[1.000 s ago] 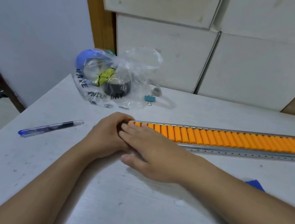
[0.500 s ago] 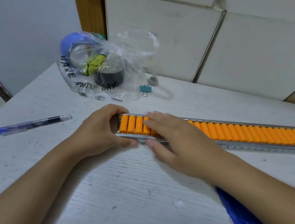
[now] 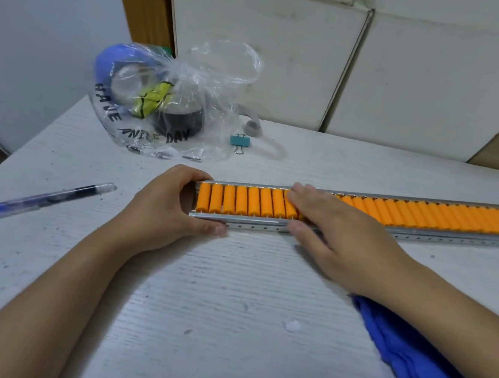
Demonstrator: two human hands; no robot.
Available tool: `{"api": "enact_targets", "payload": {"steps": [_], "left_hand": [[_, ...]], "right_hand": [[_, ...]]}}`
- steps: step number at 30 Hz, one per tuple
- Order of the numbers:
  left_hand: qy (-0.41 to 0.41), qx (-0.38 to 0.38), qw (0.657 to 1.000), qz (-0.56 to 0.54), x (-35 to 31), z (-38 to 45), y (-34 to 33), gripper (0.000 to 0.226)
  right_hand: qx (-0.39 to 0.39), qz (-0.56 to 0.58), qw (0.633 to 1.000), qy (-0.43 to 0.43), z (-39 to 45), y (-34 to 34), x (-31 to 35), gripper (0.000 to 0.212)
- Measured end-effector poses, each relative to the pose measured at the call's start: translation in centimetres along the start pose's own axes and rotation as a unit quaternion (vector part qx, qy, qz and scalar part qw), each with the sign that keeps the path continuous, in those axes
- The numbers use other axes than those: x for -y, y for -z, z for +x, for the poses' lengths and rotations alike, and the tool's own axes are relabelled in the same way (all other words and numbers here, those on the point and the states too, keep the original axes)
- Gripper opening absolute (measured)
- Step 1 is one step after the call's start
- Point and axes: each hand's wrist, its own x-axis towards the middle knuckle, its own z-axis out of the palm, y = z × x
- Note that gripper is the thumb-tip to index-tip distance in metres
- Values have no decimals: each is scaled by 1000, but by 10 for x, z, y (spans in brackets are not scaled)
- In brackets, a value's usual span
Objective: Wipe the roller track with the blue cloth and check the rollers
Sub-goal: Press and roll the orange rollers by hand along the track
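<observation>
A long metal roller track [image 3: 443, 239] with orange rollers [image 3: 240, 200] lies across the white table and runs off the right edge. My left hand [image 3: 164, 209] grips the track's left end, thumb on the near rail and fingers over the far rail. My right hand [image 3: 331, 227] lies flat on the rollers a short way to the right, fingers spread across them, thumb on the near rail. The blue cloth [image 3: 403, 355] lies crumpled on the table under my right forearm, held by neither hand.
A clear plastic bag [image 3: 171, 100] with tape rolls stands behind the track's left end. A teal binder clip [image 3: 240, 141] and a small grey ring [image 3: 252, 128] lie beside it. A blue pen [image 3: 52, 197] lies at the left. White cabinets [image 3: 290, 52] stand at the table's back.
My right hand has slid to the right along the rollers, uncovering several rollers at the left end. My left hand stays on the track's end. The camera has moved closer.
</observation>
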Motion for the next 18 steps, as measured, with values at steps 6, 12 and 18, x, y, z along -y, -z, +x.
{"api": "enact_targets", "payload": {"steps": [6,12,18], "left_hand": [[-20,32,992,117,-14,-3,1,89],[-159,42,951,263,-87,14,-31,91],[-137,123,956,227,-122,44,-78,110]], "right_hand": [[-13,8,1000,-7,-8,-2,-3,75],[-75,37,995,-47,-23,9,-20,64],[-62,55,994,-65,-39,9,-33,62]]}}
